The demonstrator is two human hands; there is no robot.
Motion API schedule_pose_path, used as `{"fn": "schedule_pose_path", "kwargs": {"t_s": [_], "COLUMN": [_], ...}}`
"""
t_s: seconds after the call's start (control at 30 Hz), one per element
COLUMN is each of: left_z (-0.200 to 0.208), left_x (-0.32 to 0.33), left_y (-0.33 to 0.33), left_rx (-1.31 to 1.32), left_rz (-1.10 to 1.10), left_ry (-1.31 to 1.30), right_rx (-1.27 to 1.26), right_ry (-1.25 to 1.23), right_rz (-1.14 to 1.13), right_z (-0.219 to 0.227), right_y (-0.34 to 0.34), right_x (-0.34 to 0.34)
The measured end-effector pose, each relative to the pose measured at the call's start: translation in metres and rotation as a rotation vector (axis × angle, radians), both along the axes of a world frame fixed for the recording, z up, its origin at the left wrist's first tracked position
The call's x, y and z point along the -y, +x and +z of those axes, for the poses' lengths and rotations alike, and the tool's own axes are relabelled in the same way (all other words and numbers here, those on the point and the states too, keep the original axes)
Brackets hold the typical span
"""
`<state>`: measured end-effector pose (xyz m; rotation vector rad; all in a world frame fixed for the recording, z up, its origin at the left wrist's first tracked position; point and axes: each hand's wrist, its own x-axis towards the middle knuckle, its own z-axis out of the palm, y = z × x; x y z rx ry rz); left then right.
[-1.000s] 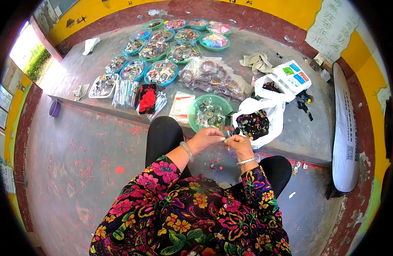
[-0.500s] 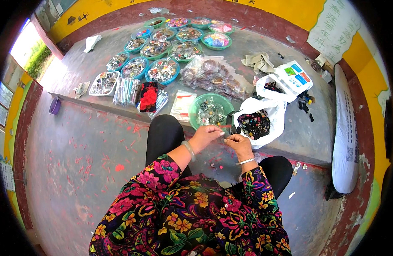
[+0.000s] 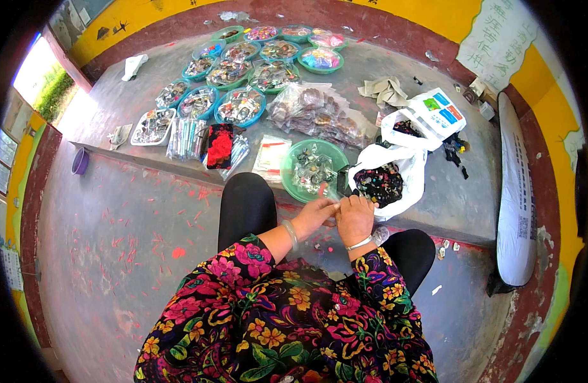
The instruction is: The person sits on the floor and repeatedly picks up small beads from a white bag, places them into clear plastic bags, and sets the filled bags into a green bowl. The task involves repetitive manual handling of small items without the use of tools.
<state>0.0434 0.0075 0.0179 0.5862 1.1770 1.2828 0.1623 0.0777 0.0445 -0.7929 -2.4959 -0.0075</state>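
My left hand (image 3: 315,215) and my right hand (image 3: 356,217) meet in front of my knees, fingers closed and touching. Between them is a small clear plastic bag (image 3: 327,190), blurred, with a reddish strip; the fingers hide most of it. Just beyond stands a green plastic basin (image 3: 291,182) with small filled clear packets (image 3: 313,167) inside. To its right, close to my right hand, a white plastic bag (image 3: 411,198) gapes around a heap of small dark pieces with coloured bits (image 3: 379,185). A stack of flat clear bags with red lines (image 3: 271,155) lies left of the basin.
Several basins (image 3: 241,105) of packaged small goods crowd the raised concrete ledge. A pile of clear packets (image 3: 316,112), a second white bag (image 3: 428,127), a red-and-black cloth piece (image 3: 220,147) and a white tray (image 3: 138,138) lie there too. A purple bowl (image 3: 81,161) sits far left.
My hands have come together and slightly nearer to me. My right hand has turned its back upward over the held bag, which was stretched between both hands before.
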Motion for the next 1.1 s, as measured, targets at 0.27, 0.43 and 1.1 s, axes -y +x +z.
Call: {"fn": "schedule_pose_path", "kwargs": {"t_s": [0.27, 0.43, 1.1], "left_z": [-0.006, -0.011, 0.013], "left_x": [-0.003, -0.005, 0.002], "left_y": [-0.008, -0.019, -0.028], "left_rx": [0.045, -0.136, 0.118], "left_rz": [0.061, 0.027, -0.03], "left_ry": [0.06, 0.079, -0.011], "right_rx": [-0.11, -0.372, -0.617], "right_ry": [-0.146, -0.68, -1.647], "right_rz": [0.168, 0.057, 0.096], "right_z": [0.011, -0.003, -0.021], "right_y": [-0.002, 0.006, 0.017], "right_x": [0.006, -0.019, -0.027]}}
